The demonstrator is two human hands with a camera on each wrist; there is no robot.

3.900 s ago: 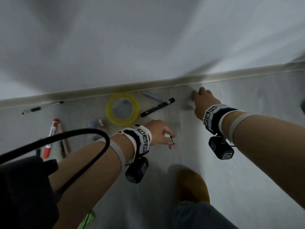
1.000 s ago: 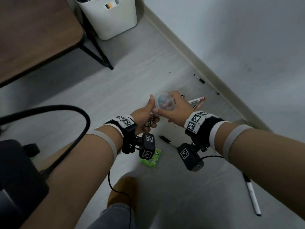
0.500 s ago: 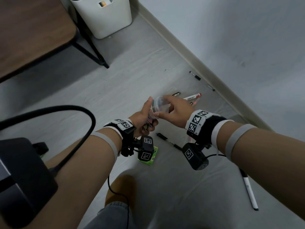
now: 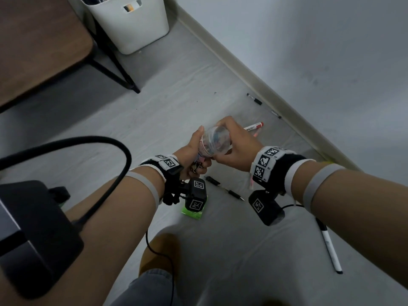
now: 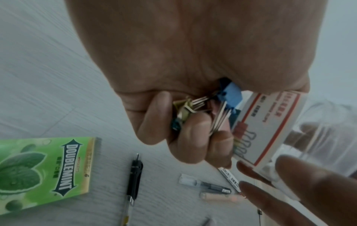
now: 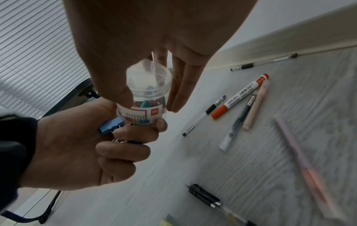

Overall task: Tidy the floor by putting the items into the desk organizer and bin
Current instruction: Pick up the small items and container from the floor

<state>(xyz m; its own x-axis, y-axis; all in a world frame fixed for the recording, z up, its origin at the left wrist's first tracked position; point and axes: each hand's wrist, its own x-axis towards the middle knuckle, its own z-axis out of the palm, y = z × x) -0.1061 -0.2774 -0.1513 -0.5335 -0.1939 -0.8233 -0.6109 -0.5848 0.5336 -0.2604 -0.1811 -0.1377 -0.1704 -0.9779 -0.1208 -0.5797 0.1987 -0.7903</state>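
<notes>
Left hand point(image 4: 194, 159) clenched around the base of a small clear plastic jar point(image 4: 215, 142) with a red-bordered white label picturing binder clips, jar tilted, mouth toward 1 o'clock in the head view. Loose blue and gold binder clips point(image 5: 207, 107) are pinched in the same fist. Right hand point(image 4: 235, 146) caps the jar's top, thumb and fingers curled round the rim; a lid there is hard to make out. On the grey floor point(image 4: 176, 85): a green "DOUBLEMINT" gum pack point(image 5: 44, 171), a black click pen point(image 5: 134, 178), an orange-capped "deli" marker point(image 6: 239, 96) running 7 to 1 o'clock in the right-wrist view. White plastic bin point(image 4: 132, 23) at 11 o'clock, beside the brown desk point(image 4: 33, 45).
</notes>
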